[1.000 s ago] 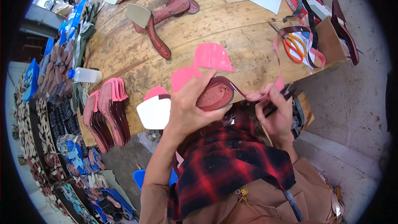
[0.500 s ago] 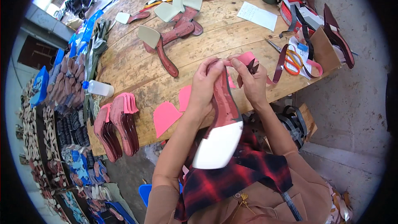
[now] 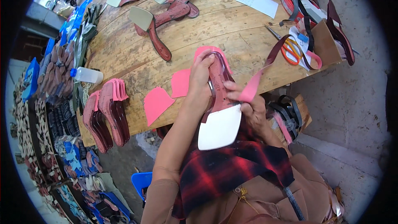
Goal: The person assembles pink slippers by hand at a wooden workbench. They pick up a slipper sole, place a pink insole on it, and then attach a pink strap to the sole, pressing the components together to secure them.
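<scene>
A dark red shoe insole (image 3: 217, 79) with a white front part (image 3: 219, 127) is held over the table's near edge, white end toward me. My left hand (image 3: 201, 74) grips its narrow heel end from the left, thumb on top. A glossy dark edging runs along its rim. My right hand (image 3: 251, 107), fingers curled at the insole's right side, pinches a strip (image 3: 251, 88), pink underneath and maroon farther along, which trails toward the scissors (image 3: 292, 53). Behind the heel end shows a pink piece (image 3: 204, 50). Two more pink pieces, one squarish (image 3: 180, 84) and one rounded (image 3: 158, 103), lie left of my left hand.
Stacked insoles with pink heel pieces (image 3: 114, 112) stand at the table's left edge, near a white bottle (image 3: 89, 75). Loose insoles (image 3: 159, 43) lie farther back. A paper sheet (image 3: 258, 2) and a cardboard box (image 3: 325, 41) are at the right. Shoe racks fill the far left.
My right hand has moved from the heel end down along the insole's right side, drawing the strip with it. The left hand still grips the heel end. The view has shifted slightly.
</scene>
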`<state>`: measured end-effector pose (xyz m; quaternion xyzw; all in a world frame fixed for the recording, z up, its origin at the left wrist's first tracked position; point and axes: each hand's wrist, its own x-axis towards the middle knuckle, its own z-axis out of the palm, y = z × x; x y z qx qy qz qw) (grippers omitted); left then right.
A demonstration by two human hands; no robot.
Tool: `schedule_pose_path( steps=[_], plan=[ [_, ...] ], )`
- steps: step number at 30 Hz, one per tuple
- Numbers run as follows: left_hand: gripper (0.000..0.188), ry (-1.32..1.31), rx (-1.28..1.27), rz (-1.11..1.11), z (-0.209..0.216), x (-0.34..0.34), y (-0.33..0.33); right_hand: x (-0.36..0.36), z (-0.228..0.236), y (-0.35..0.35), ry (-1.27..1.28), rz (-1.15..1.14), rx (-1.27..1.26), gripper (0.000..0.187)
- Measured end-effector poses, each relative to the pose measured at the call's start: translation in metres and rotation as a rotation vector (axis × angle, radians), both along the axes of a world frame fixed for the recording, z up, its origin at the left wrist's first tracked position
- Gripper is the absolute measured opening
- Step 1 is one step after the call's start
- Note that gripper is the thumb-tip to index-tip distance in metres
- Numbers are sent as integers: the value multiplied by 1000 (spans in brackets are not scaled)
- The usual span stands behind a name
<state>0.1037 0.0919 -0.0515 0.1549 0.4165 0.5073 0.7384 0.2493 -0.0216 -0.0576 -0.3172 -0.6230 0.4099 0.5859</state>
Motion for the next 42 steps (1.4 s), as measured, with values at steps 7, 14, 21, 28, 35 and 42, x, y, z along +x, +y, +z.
schedule_pose_path(
  steps=[7,14,21,28,35,42],
  plan=[
    [17,-218,-206,221,-28,15,9,-26,-1,8,-128,-271,91,116],
    [58,1281,1053,-396,24,-52,-31,16,30,29,383,-153,-241,111],
    [73,1102,1050,-640,73,-26,-46,8,21,30,562,37,-511,52],
    [85,1039,805,-1088,95,-23,-58,22,4,51,417,-204,-870,16],
    [88,1003,774,-1057,76,-25,-49,39,45,42,274,-258,-625,12],
    [94,963,862,-920,45,-25,-50,41,-26,45,-200,-312,-443,32]
  ],
)
